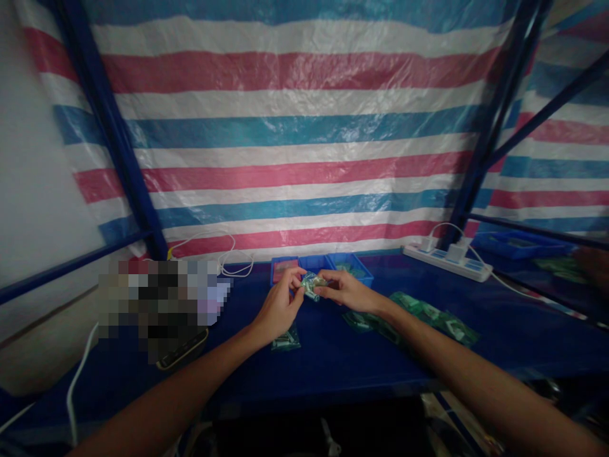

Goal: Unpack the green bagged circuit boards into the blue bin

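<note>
Between my two hands, above the blue table (328, 374), is a small clear plastic bag (311, 285) with shiny pieces inside. My left hand (281, 301) pinches its left side with thumb and fingertips. On the right side, my right hand (349, 291) grips it the same way. Just behind the hands stands a blue divided tray (366, 276); red items (284, 270) lie in its left compartment and greenish packets in its right one. Another clear bag with small parts (286, 339) lies under my left wrist. Several greenish bags (431, 314) lie beyond my right forearm, which partly covers some.
A white power strip (447, 261) with plugs sits at the back right, its cable running right. White cables (235, 257) coil at the back left. A dark, gold-edged device (183, 349) lies beside a blurred-out area. Blue metal posts (111, 139) frame a striped plastic sheet (304, 133).
</note>
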Action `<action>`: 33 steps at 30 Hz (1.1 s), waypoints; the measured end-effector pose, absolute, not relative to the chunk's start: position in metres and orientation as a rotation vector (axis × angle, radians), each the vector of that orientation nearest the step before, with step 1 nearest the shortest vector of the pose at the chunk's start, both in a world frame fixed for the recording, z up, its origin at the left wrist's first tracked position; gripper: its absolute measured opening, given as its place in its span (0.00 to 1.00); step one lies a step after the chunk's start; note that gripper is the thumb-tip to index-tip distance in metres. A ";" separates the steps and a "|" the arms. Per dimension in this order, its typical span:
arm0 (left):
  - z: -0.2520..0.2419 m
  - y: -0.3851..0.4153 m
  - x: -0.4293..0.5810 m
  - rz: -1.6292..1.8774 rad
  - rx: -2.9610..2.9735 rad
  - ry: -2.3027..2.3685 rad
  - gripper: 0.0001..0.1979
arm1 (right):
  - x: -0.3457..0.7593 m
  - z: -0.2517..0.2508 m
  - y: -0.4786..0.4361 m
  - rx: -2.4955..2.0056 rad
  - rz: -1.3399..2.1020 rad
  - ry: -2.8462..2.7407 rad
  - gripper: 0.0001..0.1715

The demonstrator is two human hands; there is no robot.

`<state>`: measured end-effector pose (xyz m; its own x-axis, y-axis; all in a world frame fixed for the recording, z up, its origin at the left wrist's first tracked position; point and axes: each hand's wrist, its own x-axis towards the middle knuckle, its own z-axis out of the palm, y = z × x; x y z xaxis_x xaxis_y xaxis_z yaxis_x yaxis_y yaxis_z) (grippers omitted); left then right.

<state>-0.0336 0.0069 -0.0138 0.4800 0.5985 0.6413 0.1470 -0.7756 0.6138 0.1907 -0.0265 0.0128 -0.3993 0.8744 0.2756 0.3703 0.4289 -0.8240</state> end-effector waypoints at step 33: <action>-0.020 0.012 -0.032 1.255 2.162 0.643 0.18 | 0.189 0.013 -0.026 -0.995 0.840 -1.788 0.17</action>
<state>-0.0324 0.0115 -0.0203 0.4486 0.6438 0.6199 0.1273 -0.7326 0.6687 0.1895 -0.0261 0.0128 -0.2744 0.8857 0.3746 0.2767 0.4458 -0.8513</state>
